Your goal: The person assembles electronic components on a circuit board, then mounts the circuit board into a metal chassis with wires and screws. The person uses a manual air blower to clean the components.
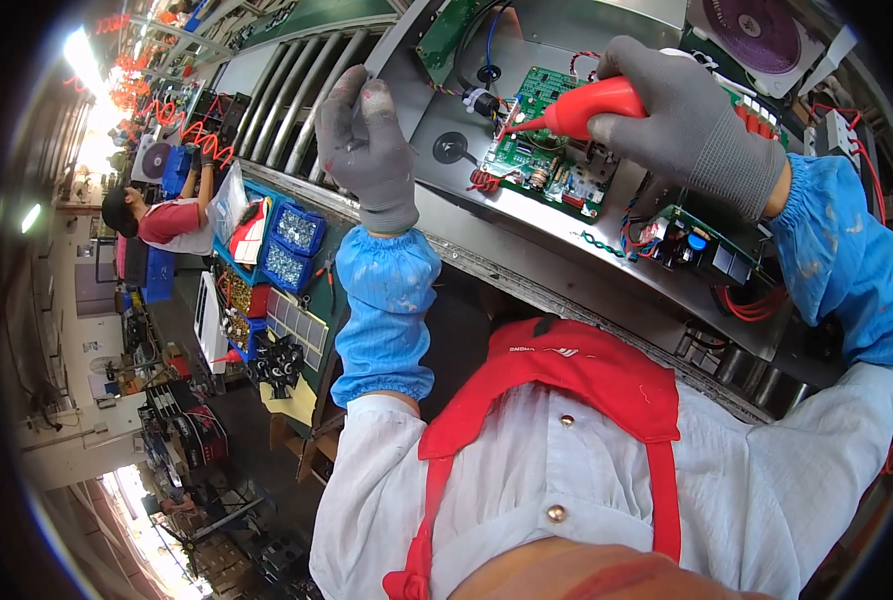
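Note:
A grey-gloved right hand, my right hand (661, 120), is closed around a red squeeze bottle (591, 108). The bottle lies tilted, and its thin nozzle points left over a green circuit board (581, 185), at the board's left edge; whether the tip touches is unclear. Coils, connectors and other small parts stand on the board, inside a metal housing (436, 215). My left hand (371, 165), also gloved, is raised by the housing's left edge. Its fingers are loosely bent and apart, with nothing visible in them.
A second board (696, 245) with dark blocks sits at the housing's right end. Metal rollers (301, 100) run along the left. Blue bins (291, 245) of small hardware stand beside my left sleeve. Further left, a co-worker (171, 215) is at the line near red coiled hoses (191, 130).

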